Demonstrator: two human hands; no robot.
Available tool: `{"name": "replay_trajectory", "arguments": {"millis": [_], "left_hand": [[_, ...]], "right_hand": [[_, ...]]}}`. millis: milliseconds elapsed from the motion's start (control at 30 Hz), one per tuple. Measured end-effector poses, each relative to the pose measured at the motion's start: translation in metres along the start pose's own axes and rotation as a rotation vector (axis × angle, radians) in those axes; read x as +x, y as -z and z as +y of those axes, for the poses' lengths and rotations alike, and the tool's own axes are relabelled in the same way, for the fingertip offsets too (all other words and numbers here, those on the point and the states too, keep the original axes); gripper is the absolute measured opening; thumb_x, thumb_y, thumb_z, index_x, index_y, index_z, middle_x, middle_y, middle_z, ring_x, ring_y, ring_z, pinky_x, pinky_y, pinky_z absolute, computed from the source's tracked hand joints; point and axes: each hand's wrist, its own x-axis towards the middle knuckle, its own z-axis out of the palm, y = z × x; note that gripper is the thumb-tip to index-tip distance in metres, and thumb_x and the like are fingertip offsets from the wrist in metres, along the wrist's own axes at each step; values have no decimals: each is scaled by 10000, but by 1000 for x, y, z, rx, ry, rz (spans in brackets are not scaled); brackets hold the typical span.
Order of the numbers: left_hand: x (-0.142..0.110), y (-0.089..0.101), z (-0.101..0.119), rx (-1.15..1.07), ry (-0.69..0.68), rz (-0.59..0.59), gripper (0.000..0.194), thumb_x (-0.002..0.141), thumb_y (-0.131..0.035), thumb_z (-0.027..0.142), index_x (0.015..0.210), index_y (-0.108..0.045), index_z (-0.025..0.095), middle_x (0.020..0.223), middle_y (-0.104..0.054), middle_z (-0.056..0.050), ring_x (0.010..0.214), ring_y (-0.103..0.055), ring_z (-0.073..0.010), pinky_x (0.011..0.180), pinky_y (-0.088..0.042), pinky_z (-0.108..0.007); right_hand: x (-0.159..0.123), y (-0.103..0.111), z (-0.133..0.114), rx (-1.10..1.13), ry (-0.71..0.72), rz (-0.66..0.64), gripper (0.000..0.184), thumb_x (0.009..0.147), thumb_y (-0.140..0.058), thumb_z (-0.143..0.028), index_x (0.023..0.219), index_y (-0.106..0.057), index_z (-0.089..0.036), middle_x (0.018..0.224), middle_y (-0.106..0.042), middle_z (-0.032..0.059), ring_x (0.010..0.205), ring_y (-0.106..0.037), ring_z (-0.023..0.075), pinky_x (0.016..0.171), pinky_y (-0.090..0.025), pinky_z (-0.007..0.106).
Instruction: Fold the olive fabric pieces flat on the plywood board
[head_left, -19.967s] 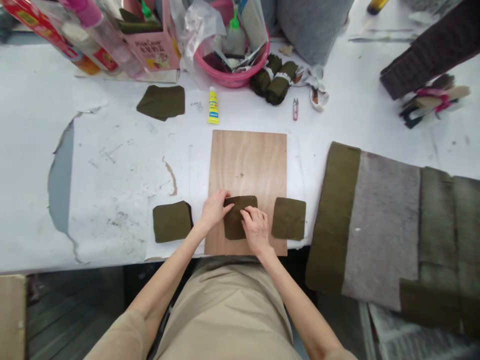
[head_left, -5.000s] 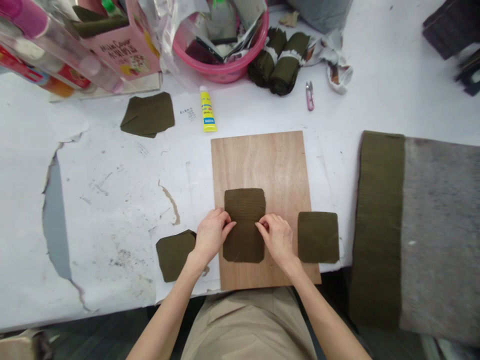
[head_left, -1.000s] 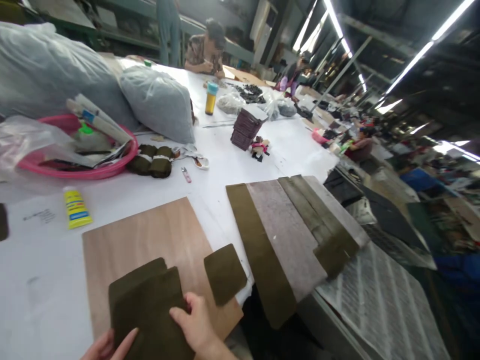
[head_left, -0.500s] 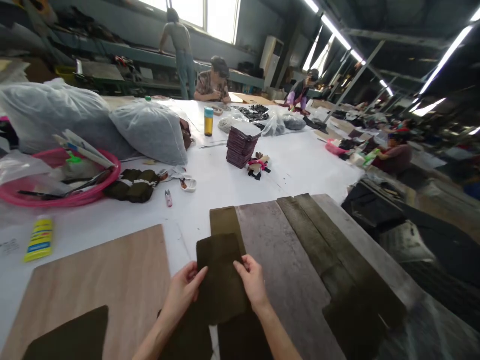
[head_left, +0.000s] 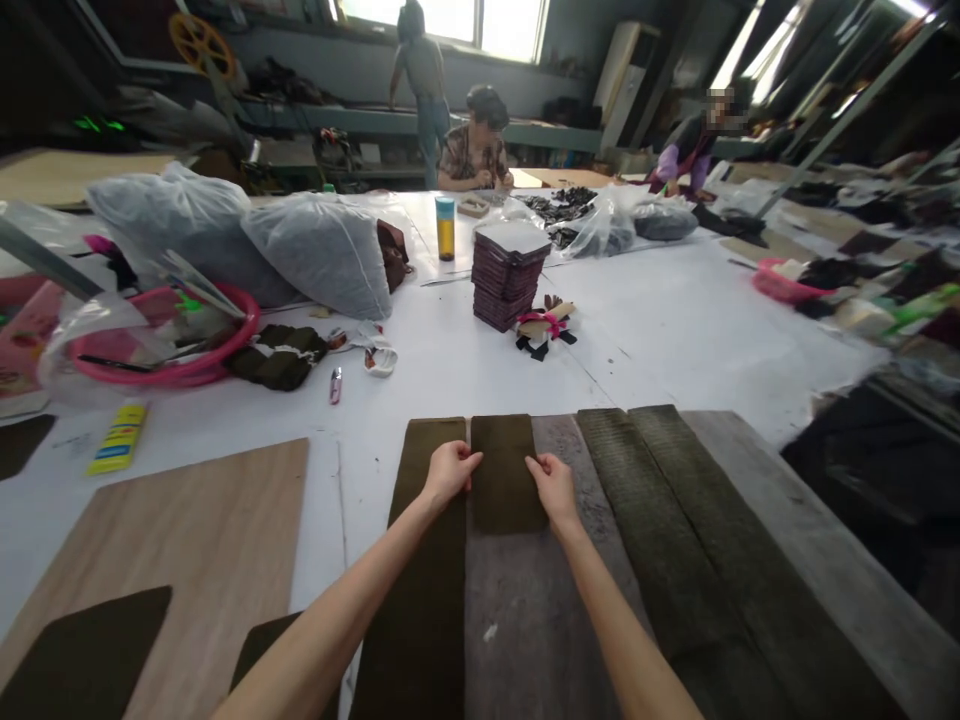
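Observation:
My left hand [head_left: 448, 472] and my right hand [head_left: 553, 484] each pinch a side edge of an olive-green fabric piece [head_left: 504, 474]. The piece lies flat at the far end of a grey felt board [head_left: 540, 600], beside a long olive strip [head_left: 424, 600] on its left. Both hands have curled fingers closed on the piece's edges. Further olive strips [head_left: 660, 540] lie on the board to the right.
A plywood board [head_left: 187, 540] with olive pieces [head_left: 82, 655] lies at left. A yellow glue tube [head_left: 118, 438], pink basin [head_left: 172, 345], olive rolls [head_left: 281, 355], small snips [head_left: 335, 384], plastic bags [head_left: 322, 250] and a stack of maroon pieces [head_left: 510, 275] sit on the white table. Other people work at the far end.
My head has turned from the plywood board to the felt board. My hands have carried the olive piece forward and laid it flat at the board's far end.

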Motion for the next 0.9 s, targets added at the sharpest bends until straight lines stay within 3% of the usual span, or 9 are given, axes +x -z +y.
{"name": "replay_trajectory", "arguments": {"millis": [100, 200, 367, 900], "left_hand": [[12, 0, 0, 115, 2, 74, 229, 755, -610, 335, 613, -518, 181, 404, -512, 45, 372, -505, -94, 454, -348, -192], [22, 1, -2, 216, 9, 127, 223, 730, -633, 358, 616, -556, 183, 493, -577, 19, 437, -531, -103, 464, -338, -203], [30, 3, -5, 278, 59, 103, 231, 766, -599, 371, 636, -618, 182, 598, -640, -18, 536, -573, -119, 508, -359, -209], [39, 4, -7, 208, 154, 30, 244, 778, -571, 361, 643, -618, 163, 545, -637, -8, 382, -514, -92, 445, -358, -208]], "right_hand": [[10, -2, -1, -83, 19, -12, 344, 773, -513, -490, 686, -608, -171, 639, -652, 50, 605, -561, 180, 564, -379, 253], [15, -4, -7, -305, 49, -13, 303, 818, -477, -419, 712, -630, -180, 659, -654, 44, 605, -554, 173, 574, -343, 254], [18, -5, -17, -563, -7, -47, 268, 854, -481, -379, 779, -659, -194, 725, -672, 48, 658, -576, 173, 560, -295, 250], [25, -3, -33, -803, -66, -145, 279, 883, -485, -404, 811, -666, -205, 796, -684, 63, 742, -633, 173, 583, -334, 246]]}}
